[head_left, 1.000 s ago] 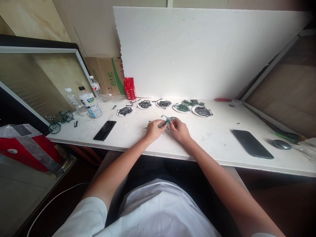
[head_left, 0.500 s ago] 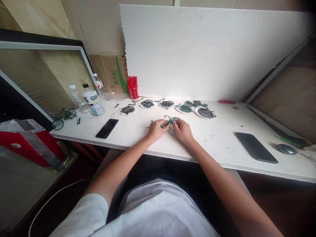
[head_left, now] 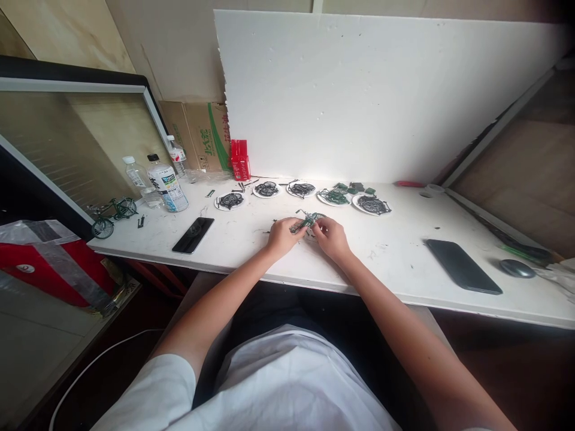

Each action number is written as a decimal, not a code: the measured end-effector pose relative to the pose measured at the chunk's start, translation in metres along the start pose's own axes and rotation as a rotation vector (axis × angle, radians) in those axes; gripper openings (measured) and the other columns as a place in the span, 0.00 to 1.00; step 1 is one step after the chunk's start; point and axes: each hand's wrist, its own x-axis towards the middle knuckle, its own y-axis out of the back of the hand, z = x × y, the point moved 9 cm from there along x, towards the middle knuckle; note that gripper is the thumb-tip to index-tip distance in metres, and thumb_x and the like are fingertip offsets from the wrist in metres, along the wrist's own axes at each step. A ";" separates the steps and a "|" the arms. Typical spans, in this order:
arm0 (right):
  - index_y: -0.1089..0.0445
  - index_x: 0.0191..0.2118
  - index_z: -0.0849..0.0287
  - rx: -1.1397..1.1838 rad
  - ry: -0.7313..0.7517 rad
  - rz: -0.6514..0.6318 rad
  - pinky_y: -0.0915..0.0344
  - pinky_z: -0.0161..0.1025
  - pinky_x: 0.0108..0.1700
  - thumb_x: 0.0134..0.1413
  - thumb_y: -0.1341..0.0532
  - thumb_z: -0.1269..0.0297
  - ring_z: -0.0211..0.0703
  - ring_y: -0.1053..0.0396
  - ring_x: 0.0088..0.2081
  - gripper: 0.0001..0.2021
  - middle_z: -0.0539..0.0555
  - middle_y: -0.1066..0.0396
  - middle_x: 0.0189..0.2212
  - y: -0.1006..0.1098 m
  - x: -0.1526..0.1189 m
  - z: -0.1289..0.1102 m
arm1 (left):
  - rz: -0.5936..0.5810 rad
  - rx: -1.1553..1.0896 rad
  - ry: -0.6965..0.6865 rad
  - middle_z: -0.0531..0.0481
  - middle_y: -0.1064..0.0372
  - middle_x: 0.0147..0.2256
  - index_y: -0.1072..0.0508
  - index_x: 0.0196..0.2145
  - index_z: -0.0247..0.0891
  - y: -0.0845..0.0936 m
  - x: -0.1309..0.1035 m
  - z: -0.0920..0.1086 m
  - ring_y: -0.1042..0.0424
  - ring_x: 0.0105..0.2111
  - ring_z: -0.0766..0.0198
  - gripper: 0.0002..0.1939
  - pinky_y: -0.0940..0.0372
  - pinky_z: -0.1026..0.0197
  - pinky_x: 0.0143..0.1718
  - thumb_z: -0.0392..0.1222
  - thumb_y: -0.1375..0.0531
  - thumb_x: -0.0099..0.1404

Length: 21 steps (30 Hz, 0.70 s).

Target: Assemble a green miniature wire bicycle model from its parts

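Between my two hands, just above the white table, is a small green model bicycle, only partly visible behind the fingers. My left hand is closed on its left end. The fingers of my right hand pinch its right side near a wheel. Small dark pieces lie on the table under and beside the hands. Beyond them stand white plates of parts: a plate of green pieces, a plate of black pieces and several more to the left.
A green model bicycle stands at the table's left end near bottles. A phone lies left of my hands. To the right are a dark flat slab and a mouse. A white board rises behind.
The view has shifted very slightly. Both hands keep the same hold on the model bicycle, with hardly any visible finger movement.
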 end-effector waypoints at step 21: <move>0.41 0.27 0.53 -0.017 -0.027 -0.016 0.47 0.42 0.33 0.70 0.48 0.53 0.45 0.39 0.29 0.18 0.53 0.31 0.26 -0.001 -0.001 0.000 | -0.011 -0.006 0.021 0.47 0.17 0.37 0.17 0.39 0.40 0.000 0.000 0.000 0.21 0.35 0.60 0.03 0.28 0.60 0.39 0.39 0.32 0.68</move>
